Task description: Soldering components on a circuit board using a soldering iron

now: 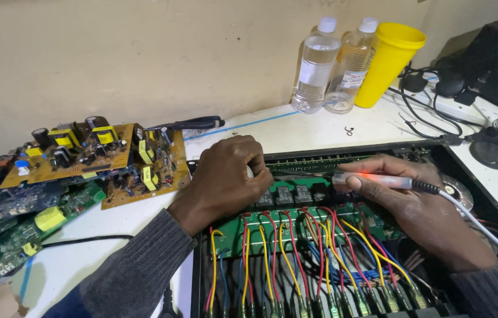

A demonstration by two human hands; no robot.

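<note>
At frame centre, the left hand [228, 176] is clenched on a small white object, resting on the green circuit board [296, 221]. The right hand [419, 203] grips a glowing soldering iron [372, 180], tip over the board.

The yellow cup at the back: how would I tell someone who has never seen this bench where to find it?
Start at the cream wall behind the white table and look to the far right corner. Two clear plastic bottles with white caps stand there side by side. The yellow cup is just right of them, a tall tapered tumbler leaning slightly, the only solid bright yellow, opaque vessel in that group.
</note>
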